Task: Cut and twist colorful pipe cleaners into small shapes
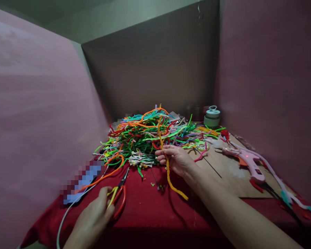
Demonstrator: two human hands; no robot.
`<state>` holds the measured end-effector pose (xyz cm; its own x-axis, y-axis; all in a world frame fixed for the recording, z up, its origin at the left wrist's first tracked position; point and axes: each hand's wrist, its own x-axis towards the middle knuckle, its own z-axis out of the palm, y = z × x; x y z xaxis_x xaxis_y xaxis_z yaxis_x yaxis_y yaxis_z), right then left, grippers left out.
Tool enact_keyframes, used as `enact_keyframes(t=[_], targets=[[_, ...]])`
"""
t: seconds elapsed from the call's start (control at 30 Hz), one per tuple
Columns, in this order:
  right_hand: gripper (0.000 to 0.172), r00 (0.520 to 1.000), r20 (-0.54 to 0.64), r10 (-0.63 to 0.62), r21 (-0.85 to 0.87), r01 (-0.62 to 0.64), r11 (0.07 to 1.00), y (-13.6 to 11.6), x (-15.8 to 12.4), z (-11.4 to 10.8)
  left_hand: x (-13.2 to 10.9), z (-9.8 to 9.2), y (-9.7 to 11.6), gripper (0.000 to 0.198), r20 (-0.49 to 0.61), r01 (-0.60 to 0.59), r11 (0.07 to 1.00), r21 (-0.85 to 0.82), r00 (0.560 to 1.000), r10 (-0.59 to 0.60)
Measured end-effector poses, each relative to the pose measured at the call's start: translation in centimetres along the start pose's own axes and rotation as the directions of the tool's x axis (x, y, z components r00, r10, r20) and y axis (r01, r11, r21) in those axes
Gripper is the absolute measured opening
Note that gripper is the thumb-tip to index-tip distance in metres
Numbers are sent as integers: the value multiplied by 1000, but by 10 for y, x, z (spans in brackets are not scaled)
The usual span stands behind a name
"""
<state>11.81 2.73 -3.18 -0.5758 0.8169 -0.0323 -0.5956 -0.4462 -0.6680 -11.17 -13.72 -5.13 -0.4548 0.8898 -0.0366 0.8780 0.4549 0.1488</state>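
Low on the left, my left hand point(97, 211) is closed on the handles of a pair of scissors point(121, 193). Their handles are red and yellow, and the dark blades point up and away from me. My right hand point(176, 159) pinches a yellow-orange pipe cleaner point(170, 181) near its middle, holding it above the table. One end rises toward the pile while the other hangs down and bends right. Behind both hands lies a big tangled heap of coloured pipe cleaners point(145, 135). A bundle of white-tipped thin stems point(142, 159) sits at the heap's front, just left of my right hand.
A pink glue gun point(246, 157) with a lit red light lies on a brown board point(230, 183) at right. Behind it stands a pale green lidded container point(211, 117). A tape roll point(202, 146) is near the heap. Panels enclose the red-covered table point(150, 211).
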Motion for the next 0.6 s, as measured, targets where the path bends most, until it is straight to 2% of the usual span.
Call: enact_keyframes(t=[0.03,0.1,0.17,0.23,0.3,0.37,0.47,0.6], targets=[[16,1000,14,-1,11,1,1000,0,0,0,-5,5,-2,30,21,-21,997,-75,1000,23],[16,1000,29,-5,23,4,1000,0,0,-1,-13,12,-1,31,-19,-11,983,-182,1000,7],[15,1000,21,1,22,-1,1000,1,-1,0,-19,15,11,31,-69,-20,968,-251,998,3],[14,1000,4,17,10,-17,1000,1,-2,0,-23,13,29,33,-70,-95,963,-252,994,80],[13,999,-13,30,-11,-30,999,1,-3,0,-23,8,51,31,-71,-248,950,-188,969,238],[12,999,-28,31,-35,-32,999,0,-3,0,-19,4,69,32,-138,-360,931,-66,927,349],[12,999,-34,24,-57,-26,998,0,-3,-1,-6,0,86,44,-256,-386,909,158,873,415],[10,1000,-18,13,-98,-15,995,2,-2,-2,10,-1,91,49,-224,-354,864,357,866,447]])
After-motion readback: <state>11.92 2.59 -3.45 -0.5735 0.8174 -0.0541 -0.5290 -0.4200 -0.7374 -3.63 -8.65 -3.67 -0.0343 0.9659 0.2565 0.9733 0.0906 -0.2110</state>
